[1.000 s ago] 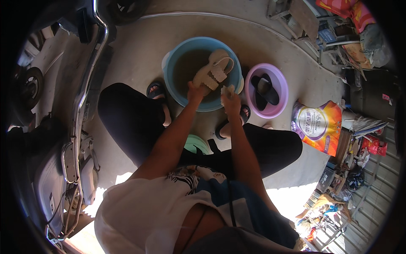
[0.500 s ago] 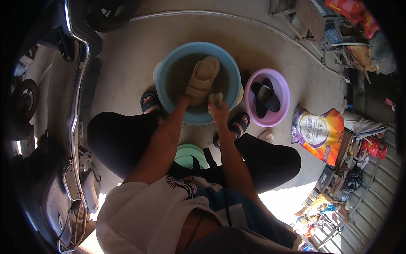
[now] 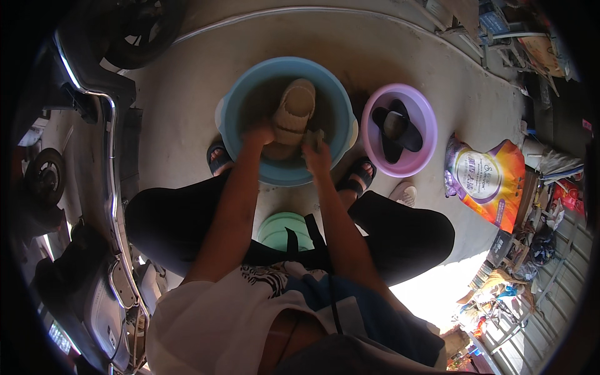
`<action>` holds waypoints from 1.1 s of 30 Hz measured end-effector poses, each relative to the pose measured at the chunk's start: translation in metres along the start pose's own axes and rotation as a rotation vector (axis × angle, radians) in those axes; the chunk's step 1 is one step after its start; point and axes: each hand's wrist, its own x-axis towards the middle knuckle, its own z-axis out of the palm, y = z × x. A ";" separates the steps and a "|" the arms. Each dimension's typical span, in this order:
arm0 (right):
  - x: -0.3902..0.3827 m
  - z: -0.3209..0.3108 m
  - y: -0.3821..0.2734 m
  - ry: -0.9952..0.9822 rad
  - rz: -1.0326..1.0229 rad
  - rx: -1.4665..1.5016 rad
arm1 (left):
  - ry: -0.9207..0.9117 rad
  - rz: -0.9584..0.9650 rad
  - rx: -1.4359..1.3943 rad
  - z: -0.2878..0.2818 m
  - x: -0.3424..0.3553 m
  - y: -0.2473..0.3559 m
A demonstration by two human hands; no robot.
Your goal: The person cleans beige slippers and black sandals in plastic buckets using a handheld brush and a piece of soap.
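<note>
A beige slipper (image 3: 296, 103) lies tilted in murky water inside a blue basin (image 3: 223, 134), its toe end pointing away from me. My left hand (image 3: 259, 134) is closed on the slipper's left edge; the fingertips are partly hidden. In my right hand (image 3: 317, 157) is a small pale scrub brush (image 3: 315, 137), held low beside the slipper's right side near the basin's near rim. Whether the bristles touch the slipper I cannot tell.
A pink basin (image 3: 432, 134) with black slippers (image 3: 397, 130) stands right of the blue one. Farther right are a colourful bag (image 3: 484, 178) and piled clutter. A pale shoe (image 3: 404, 193) sits by my right foot, a green stool-like object (image 3: 281, 230) below me, a scooter (image 3: 106, 312) left.
The slipper has turned more upright in the view. My left hand has moved up along its left edge. The brush in my right hand has come closer to the slipper's side.
</note>
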 end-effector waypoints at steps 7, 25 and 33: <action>-0.011 0.020 -0.006 0.050 -0.068 0.041 | 0.848 0.707 0.005 -0.083 -0.045 0.099; -0.015 0.029 -0.014 0.007 0.083 0.288 | 0.267 0.333 0.101 -0.135 -0.056 0.026; -0.026 0.026 -0.020 -0.026 0.080 0.057 | 0.161 0.358 0.349 -0.097 -0.059 0.060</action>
